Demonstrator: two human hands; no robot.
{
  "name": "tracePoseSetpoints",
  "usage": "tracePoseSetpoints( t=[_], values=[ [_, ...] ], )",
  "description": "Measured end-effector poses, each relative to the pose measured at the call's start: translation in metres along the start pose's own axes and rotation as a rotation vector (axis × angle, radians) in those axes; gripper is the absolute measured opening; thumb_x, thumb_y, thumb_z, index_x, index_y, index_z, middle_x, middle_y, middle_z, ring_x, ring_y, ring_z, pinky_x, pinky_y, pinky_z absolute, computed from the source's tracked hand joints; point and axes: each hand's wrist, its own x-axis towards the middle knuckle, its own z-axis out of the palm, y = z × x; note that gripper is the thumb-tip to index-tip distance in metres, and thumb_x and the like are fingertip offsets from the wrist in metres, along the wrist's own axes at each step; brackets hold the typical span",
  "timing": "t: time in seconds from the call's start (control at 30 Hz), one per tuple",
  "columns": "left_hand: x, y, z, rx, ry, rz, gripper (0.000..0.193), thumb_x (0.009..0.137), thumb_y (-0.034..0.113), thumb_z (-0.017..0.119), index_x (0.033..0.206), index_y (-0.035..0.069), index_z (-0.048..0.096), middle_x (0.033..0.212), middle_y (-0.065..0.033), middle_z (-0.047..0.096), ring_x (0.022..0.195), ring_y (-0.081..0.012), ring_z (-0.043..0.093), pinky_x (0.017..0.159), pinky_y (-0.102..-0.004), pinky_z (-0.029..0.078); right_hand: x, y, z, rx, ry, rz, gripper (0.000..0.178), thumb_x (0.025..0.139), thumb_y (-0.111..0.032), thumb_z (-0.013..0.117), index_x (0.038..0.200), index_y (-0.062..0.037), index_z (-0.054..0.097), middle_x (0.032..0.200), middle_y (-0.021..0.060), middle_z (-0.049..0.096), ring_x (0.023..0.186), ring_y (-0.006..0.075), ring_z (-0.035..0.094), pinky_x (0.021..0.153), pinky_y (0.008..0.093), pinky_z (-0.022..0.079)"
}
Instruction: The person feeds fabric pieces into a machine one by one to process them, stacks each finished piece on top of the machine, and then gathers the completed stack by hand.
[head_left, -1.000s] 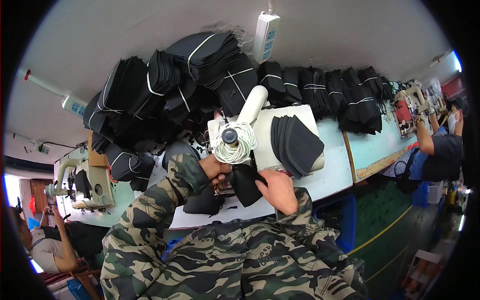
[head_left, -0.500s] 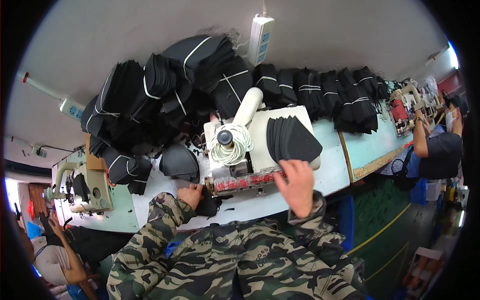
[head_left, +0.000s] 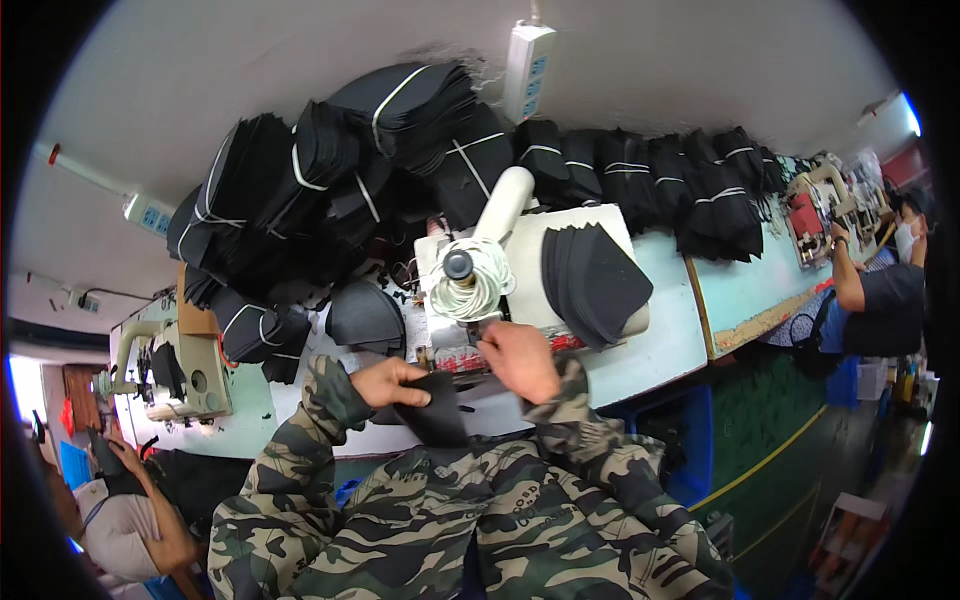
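Observation:
My left hand [head_left: 390,383] pinches a flat black fabric piece [head_left: 434,418] between thumb and fingers, just in front of a cream sewing machine [head_left: 505,205]. Close beside it, my right hand [head_left: 520,361] is closed over the machine's worn red front edge [head_left: 460,362]. What its fingers hold, if anything, is hidden. A coil of white cord [head_left: 470,290] hangs round the dark knob on the machine's head. On the machine's bed, right of the head, lies a fanned stack of black pointed pieces [head_left: 597,285]. Left of the machine sits a pile of rounded black pieces [head_left: 365,318].
Bundles of black pieces tied with white bands [head_left: 400,110] are heaped along the wall. A power strip [head_left: 528,75] hangs above. Another sewing machine [head_left: 180,365] stands at left. Co-workers sit at both sides, one at a machine [head_left: 820,215] on the right. A blue bin [head_left: 690,440] stands below.
My right hand has moved left from beside the fanned stack to the machine's front, its fingers going from spread to closed. My left hand has lifted the black piece slightly and shifted right.

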Motion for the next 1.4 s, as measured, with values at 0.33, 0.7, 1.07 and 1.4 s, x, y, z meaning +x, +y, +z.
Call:
tracePoseSetpoints(
  t=[0.33,0.7,1.07,1.4],
  values=[
    [0.044,0.008,-0.024,0.083,0.236,-0.207,0.025,0.087,0.021,0.059,0.089,-0.004,0.065,0.074,-0.0007,0.063,0.064,-0.0065,0.053,0.062,-0.0238,0.043,-0.057,-0.001,-0.049,0.302,-0.144,0.179,0.013,0.076,-0.011,0.066,0.079,-0.0004,0.059,0.064,0.0109,0.059,0.057,0.0233,0.059,0.054,0.0315,0.045],
    [0.086,-0.001,-0.013,-0.023,0.36,0.025,0.019,0.087,0.012,0.059,0.095,-0.005,0.064,0.085,-0.0041,0.064,0.078,-0.0106,0.055,0.073,-0.0255,0.044,0.005,-0.005,-0.038,-0.314,0.082,-0.168,0.032,0.068,-0.023,0.071,0.091,-0.0039,0.059,0.076,0.0119,0.056,0.076,0.0313,0.055,0.065,0.0424,0.043],
    [0.074,0.043,-0.015,0.07,0.169,-0.088,0.014,0.09,0.013,0.051,0.084,0.002,0.057,0.051,-0.0037,0.048,0.034,-0.0112,0.044,0.034,-0.0253,0.038,-0.049,-0.002,-0.058,0.175,-0.012,0.12,0.021,0.075,-0.014,0.065,0.091,-0.0014,0.062,0.083,0.0158,0.061,0.077,0.0351,0.059,0.066,0.0402,0.046],
    [0.021,-0.103,-0.01,1.464,0.54,-0.359,0.037,0.075,0.036,0.067,0.099,0.01,0.055,0.09,-0.0148,0.063,0.071,-0.0353,0.063,0.063,-0.0469,0.049,-0.034,0.026,-0.125,-0.504,0.4,0.029,0.022,0.069,-0.008,0.068,0.09,-0.0055,0.064,0.084,0.0081,0.058,0.079,0.0285,0.053,0.066,0.0391,0.043]
  ],
)
